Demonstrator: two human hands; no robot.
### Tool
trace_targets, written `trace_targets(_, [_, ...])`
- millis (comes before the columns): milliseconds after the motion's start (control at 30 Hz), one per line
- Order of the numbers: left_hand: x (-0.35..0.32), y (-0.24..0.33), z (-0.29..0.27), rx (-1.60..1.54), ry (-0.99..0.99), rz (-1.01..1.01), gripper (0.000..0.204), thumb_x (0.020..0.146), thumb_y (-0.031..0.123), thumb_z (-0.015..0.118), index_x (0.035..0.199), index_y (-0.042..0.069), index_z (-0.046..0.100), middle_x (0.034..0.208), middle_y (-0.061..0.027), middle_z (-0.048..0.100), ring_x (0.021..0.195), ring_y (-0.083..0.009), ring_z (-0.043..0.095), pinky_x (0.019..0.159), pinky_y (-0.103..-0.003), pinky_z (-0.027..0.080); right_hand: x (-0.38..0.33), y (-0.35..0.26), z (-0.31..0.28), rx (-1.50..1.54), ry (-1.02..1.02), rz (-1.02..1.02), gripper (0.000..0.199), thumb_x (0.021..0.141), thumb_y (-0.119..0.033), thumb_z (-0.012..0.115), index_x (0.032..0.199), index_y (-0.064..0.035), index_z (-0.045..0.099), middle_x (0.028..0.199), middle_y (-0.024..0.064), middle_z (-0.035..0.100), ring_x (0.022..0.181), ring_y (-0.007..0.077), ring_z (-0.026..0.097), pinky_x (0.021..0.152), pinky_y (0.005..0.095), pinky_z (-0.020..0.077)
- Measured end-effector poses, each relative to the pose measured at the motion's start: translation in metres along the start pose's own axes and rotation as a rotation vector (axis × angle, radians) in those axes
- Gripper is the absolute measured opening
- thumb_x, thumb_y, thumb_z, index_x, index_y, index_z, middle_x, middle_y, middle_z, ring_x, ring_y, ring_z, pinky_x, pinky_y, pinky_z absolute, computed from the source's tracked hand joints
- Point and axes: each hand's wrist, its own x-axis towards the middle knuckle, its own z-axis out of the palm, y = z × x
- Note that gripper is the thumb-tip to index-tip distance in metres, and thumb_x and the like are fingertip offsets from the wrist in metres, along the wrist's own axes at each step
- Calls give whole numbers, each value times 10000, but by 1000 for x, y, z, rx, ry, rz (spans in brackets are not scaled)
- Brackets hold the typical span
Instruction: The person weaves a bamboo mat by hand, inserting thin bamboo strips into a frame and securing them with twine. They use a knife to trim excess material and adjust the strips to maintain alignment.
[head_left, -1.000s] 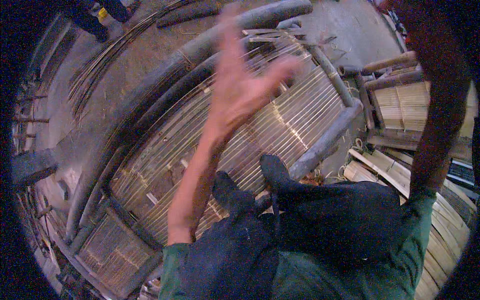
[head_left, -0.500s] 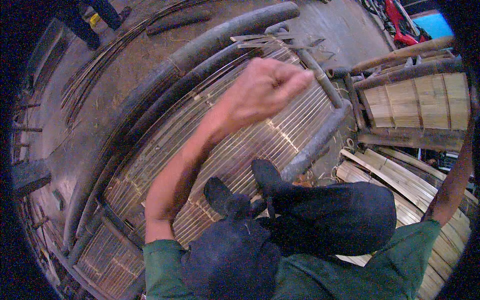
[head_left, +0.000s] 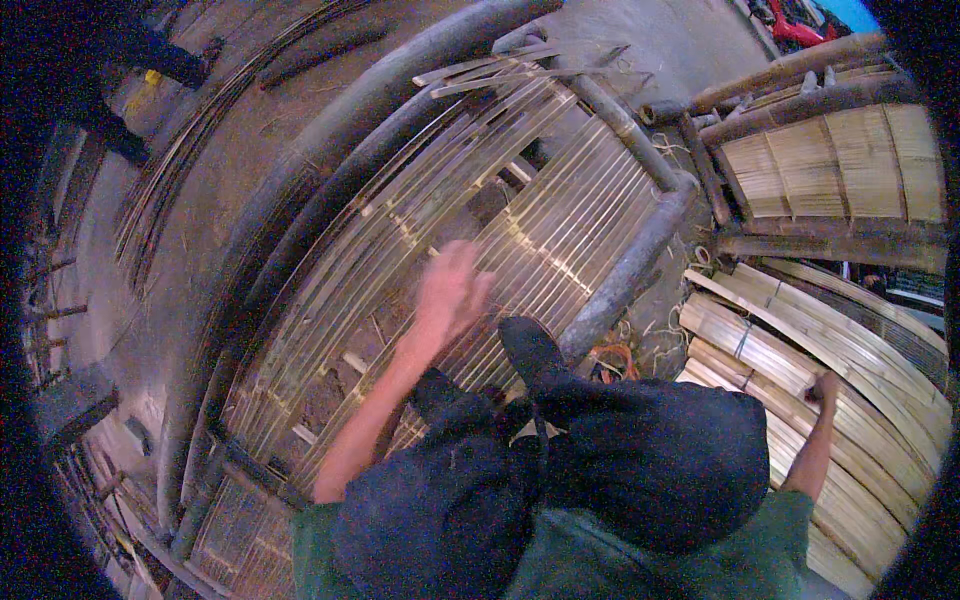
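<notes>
My left hand [head_left: 455, 290] hangs over a slatted bamboo frame [head_left: 575, 265], between the slats and my knees. Motion smears its fingers, so whether they grip anything is unclear. Thin bamboo strips run lengthwise across this frame, with gaps between some of them. Out to the right, my right hand [head_left: 823, 388] rests at a stack of pale split-bamboo panels [head_left: 755, 335]. Its fingers look closed, and a small dark patch shows at them; what they hold, if anything, cannot be made out.
Thick dark bamboo poles [head_left: 370, 110] curve along the frame's far left side. Loose strips [head_left: 500, 75] stick out at its top end. Another bamboo piece with pale panels [head_left: 800, 175] stands at the right. A person's dark-clothed legs [head_left: 165, 60] show at upper left.
My left hand has come down and back toward my knees from above the slats. My right hand has come into view on the pale panels. The view has shifted slightly.
</notes>
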Motion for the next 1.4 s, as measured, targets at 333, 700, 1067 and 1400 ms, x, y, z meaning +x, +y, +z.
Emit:
trace_targets(333, [-49,-38,9,573,168,-471,453,847,290,573,1221,59,465,1252,-141,459,1125,-343,454,952,-488,360,-71,-484,-189,544,196,-897,387,888,-337,538,1174,-79,582,1023,184,645,939,364,615,829,438,480])
trace_targets(700, [-46,-52,10,183,-164,-685,257,887,232,532,1080,62,542,1015,-225,564,997,-378,547,694,-511,470,-156,-717,-289,639,499,-1423,198,895,-218,514,898,-29,574,845,155,547,840,353,566,725,446,476])
trace_targets(1067, [-59,-55,19,29,73,-711,389,942,382,438,1057,56,617,960,-224,625,916,-416,585,777,-460,460,-115,-760,-270,732,620,-1603,281,883,-294,523,1038,-72,600,903,149,606,825,354,592,742,455,477])
trace_targets(1400, [-62,-63,42,174,76,-817,380,944,425,421,1136,156,609,999,-179,641,928,-389,598,765,-459,469,-64,-772,-254,843,706,-1520,332,907,-287,531,698,-59,652,657,123,597,731,285,571,760,403,429])
